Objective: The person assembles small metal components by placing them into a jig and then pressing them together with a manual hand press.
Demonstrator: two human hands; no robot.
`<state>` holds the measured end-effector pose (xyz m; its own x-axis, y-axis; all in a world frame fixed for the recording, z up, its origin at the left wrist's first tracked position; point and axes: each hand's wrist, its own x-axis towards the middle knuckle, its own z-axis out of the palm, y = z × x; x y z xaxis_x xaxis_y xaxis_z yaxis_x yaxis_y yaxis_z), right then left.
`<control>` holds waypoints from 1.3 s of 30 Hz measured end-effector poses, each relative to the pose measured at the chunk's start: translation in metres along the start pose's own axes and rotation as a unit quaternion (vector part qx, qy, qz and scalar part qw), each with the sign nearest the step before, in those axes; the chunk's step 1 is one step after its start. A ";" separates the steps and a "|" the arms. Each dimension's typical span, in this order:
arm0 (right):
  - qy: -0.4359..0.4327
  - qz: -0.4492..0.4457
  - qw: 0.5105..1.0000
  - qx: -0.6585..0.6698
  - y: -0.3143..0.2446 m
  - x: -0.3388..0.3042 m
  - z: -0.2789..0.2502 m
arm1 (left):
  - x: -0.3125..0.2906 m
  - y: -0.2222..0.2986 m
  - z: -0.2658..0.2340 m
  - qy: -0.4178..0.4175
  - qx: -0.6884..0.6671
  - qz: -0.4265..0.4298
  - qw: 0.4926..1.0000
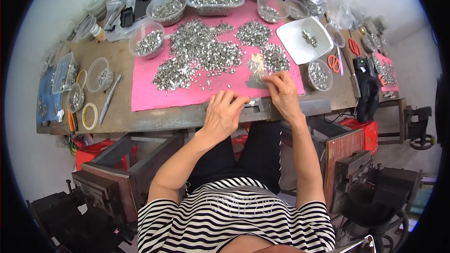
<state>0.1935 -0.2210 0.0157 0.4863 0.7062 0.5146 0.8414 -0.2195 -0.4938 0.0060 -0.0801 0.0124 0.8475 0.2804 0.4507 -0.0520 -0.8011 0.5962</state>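
Note:
My left hand [222, 113] rests at the table's front edge. Its fingers are bent and pressed together beside a small metal fixture [254, 104] with a pale bit on it; anything between the fingertips is too small to name. A little to the right, my right hand [284, 94] is closed in a pinch over the pink mat [154, 100], and what it pinches cannot be made out. Just beyond its fingertips lies a heap of thin silvery pins [257, 69]. Heaps of small shiny metal parts [197, 44] spread over the mat, with another heap [275, 57] near the pins.
Clear tubs of metal parts [214, 4] line the back. A white tray [300, 56] and a round tub [319, 76] stand at right, beside orange-handled scissors [333, 63]. At left lie a toothbrush [110, 98] and a tape roll [89, 116]. Dark metal vises [98, 189] flank me.

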 end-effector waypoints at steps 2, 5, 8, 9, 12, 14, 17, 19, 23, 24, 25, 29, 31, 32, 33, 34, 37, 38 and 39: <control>-0.046 -0.002 0.999 -0.007 0.001 0.002 -0.001 | 0.001 0.000 -0.001 0.001 0.003 0.005 1.000; -0.056 -0.035 0.998 0.002 0.002 0.006 0.000 | 0.000 0.000 -0.002 0.000 0.003 0.007 1.000; -0.080 -0.041 0.996 0.006 0.003 0.005 -0.002 | 0.000 0.000 -0.001 0.009 0.000 0.013 1.000; -0.080 -0.042 0.996 0.006 0.004 0.006 0.000 | 0.000 0.000 0.000 0.011 -0.002 0.014 1.000; -0.076 -0.038 0.996 -0.001 0.009 0.008 0.003 | 0.001 0.000 -0.001 0.006 -0.004 0.010 1.000; -0.082 -0.009 0.996 0.034 0.012 0.010 0.005 | 0.002 0.000 -0.002 -0.001 -0.003 0.006 1.000; -0.074 -0.026 0.996 0.037 0.013 0.013 0.006 | 0.001 0.000 -0.002 -0.001 0.000 0.005 1.000; -0.074 -0.033 0.996 0.036 0.014 0.014 0.008 | 0.002 0.000 -0.001 0.005 -0.004 0.013 1.000; -0.032 -0.059 0.998 0.010 0.012 0.010 0.015 | 0.001 -0.001 -0.001 0.002 -0.004 0.012 1.000; -0.010 -0.062 0.998 -0.003 0.009 0.009 0.016 | 0.001 -0.001 -0.001 0.000 -0.003 0.008 1.000; -0.010 -0.061 0.998 -0.003 0.005 0.006 0.016 | 0.001 -0.001 0.000 -0.003 -0.002 0.003 1.000; 0.015 -0.034 0.999 0.023 -0.002 -0.007 0.017 | 0.000 0.000 0.000 -0.003 0.004 0.001 1.000; 0.027 -0.037 0.999 -0.005 -0.001 -0.012 0.016 | 0.001 0.000 -0.001 0.001 0.003 0.008 1.000; 0.023 -0.005 0.999 0.021 -0.005 -0.012 0.014 | 0.001 0.000 -0.001 0.001 0.003 0.007 1.000; 0.020 0.026 0.998 0.046 -0.010 -0.012 0.011 | 0.000 0.000 -0.001 0.000 0.004 0.005 1.000; 0.018 0.026 0.998 0.047 -0.016 -0.013 0.010 | 0.000 -0.001 -0.001 -0.001 0.005 0.003 1.000; -0.008 0.060 0.983 0.173 -0.038 -0.022 0.010 | -0.001 -0.002 0.000 0.002 0.006 0.002 1.000; -0.009 0.061 0.983 0.173 -0.040 -0.024 0.011 | 0.000 -0.001 0.000 0.002 0.005 0.001 1.000; -0.007 0.028 0.989 0.148 -0.042 -0.026 0.012 | 0.000 -0.002 0.001 0.005 0.006 0.005 1.000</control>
<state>0.1429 -0.2218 0.0144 0.5259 0.7075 0.4721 0.7062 -0.0538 -0.7060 0.0066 -0.0791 0.0111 0.8420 0.2770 0.4630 -0.0541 -0.8105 0.5833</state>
